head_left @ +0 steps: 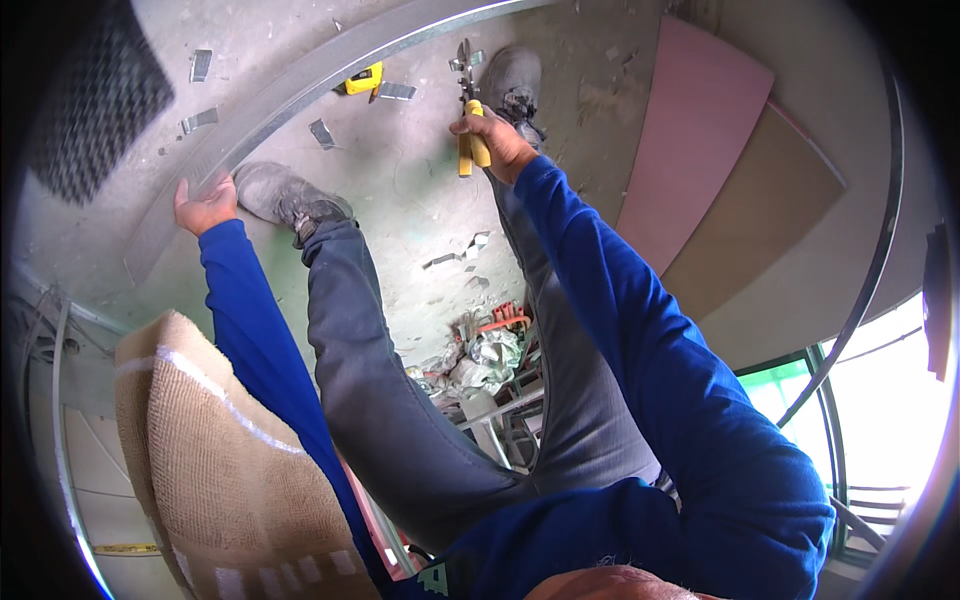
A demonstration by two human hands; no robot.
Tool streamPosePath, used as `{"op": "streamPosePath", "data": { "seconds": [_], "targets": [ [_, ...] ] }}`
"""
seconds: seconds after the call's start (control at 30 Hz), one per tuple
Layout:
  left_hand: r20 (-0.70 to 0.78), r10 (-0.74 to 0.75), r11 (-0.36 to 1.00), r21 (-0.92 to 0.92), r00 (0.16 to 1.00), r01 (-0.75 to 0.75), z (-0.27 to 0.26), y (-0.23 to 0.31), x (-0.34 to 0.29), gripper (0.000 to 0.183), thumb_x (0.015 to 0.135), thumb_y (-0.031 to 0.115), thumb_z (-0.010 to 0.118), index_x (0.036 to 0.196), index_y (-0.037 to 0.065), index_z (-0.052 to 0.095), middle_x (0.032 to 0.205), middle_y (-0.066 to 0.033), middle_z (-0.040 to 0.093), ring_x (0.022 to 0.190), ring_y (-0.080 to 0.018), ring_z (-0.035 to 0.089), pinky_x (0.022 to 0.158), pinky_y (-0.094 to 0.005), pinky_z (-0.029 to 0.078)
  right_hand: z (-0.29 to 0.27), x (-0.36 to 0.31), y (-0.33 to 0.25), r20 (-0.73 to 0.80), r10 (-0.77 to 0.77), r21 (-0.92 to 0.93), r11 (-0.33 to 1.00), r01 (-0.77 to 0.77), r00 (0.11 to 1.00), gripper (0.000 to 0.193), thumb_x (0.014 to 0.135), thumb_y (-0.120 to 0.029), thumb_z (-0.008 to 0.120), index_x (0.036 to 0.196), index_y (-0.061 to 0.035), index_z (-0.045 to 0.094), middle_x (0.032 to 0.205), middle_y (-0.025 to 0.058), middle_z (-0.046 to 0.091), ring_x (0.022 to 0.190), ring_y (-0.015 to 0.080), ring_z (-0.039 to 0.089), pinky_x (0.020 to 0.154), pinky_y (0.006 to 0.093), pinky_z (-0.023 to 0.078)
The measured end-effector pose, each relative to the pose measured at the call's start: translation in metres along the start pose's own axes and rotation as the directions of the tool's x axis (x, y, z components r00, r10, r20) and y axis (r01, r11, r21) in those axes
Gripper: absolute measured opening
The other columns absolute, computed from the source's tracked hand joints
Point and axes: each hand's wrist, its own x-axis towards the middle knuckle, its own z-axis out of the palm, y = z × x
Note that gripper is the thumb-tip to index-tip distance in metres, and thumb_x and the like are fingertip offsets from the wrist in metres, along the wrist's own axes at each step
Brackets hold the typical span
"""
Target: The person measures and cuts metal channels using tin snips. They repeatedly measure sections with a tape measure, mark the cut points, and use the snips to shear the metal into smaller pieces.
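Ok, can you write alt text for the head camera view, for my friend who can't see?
A person's right hand holds yellow-handled snips while the left hand touches a long metal strip. A yellow tape measure and grey scraps lie on the floor.

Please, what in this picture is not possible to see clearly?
Head view, snips: handles partly covered by the right grip.
Head view, metal strip: upper end cut off by the top edge.
Head view, clutter pile: partly hidden by the trouser legs.
Head view, beyond bright opening: glare.
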Motion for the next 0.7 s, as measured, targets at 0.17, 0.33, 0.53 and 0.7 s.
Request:
{"op": "streamPosePath", "data": {
  "seconds": [0.17,0.33,0.53,0.7],
  "targets": [
    [0.167,-0.116,0.974,-0.173,0.979,0.144,0.011,-0.017,-0.017,0.063,0.087,0.016,0.057,0.145,-0.004,0.043,0.149,-0.023,0.047,0.142,-0.0365,0.042,0.112,-0.0557,0.036,-0.01,-0.001,-0.013,-0.026,0.0,-0.013,1.0,0.0,1.0,0.05,0.08,-0.024,0.075,0.121,-0.0055,0.054,0.108,0.0094,0.058,0.102,0.023,0.056,0.09,0.0396,0.048],
    [0.193,-0.165,0.985,-0.021,0.967,0.172,0.027,-0.037,0.008,0.059,0.092,0.011,0.052,0.148,-0.005,0.04,0.154,-0.0221,0.041,0.146,-0.0355,0.036,0.117,-0.0564,0.033,0.003,0.01,0.01,-0.181,-0.033,-0.255,0.967,-0.014,0.983,0.098,0.072,-0.026,0.084,0.153,0.0005,0.035,0.128,0.0164,0.06,0.12,0.0287,0.057,0.103,0.0383,0.047],
    [-0.017,-0.295,0.867,0.416,0.955,0.274,0.029,-0.048,0.028,0.052,0.104,0.011,0.047,0.151,-0.006,0.032,0.159,-0.0198,0.036,0.135,-0.0363,0.052,0.112,-0.0541,0.045,0.022,0.022,0.061,-0.372,-0.107,-0.482,0.871,-0.093,0.922,0.12,0.071,-0.039,0.087,0.16,0.0001,0.017,0.14,0.0316,0.05,0.131,0.0384,0.053,0.11,0.0442,0.044],
    [0.086,0.06,-0.064,0.995,0.994,-0.082,0.018,-0.094,-0.002,0.05,0.091,0.027,0.07,0.13,-0.001,0.058,0.138,-0.0197,0.059,0.125,-0.0348,0.061,0.097,-0.0445,0.054,0.043,0.034,0.085,-0.511,-0.267,-0.69,0.695,-0.204,0.817,0.126,0.071,-0.049,0.086,0.161,0.0009,0.014,0.139,0.0382,0.046,0.13,0.0511,0.049,0.113,0.0501,0.041]
  ]
}}
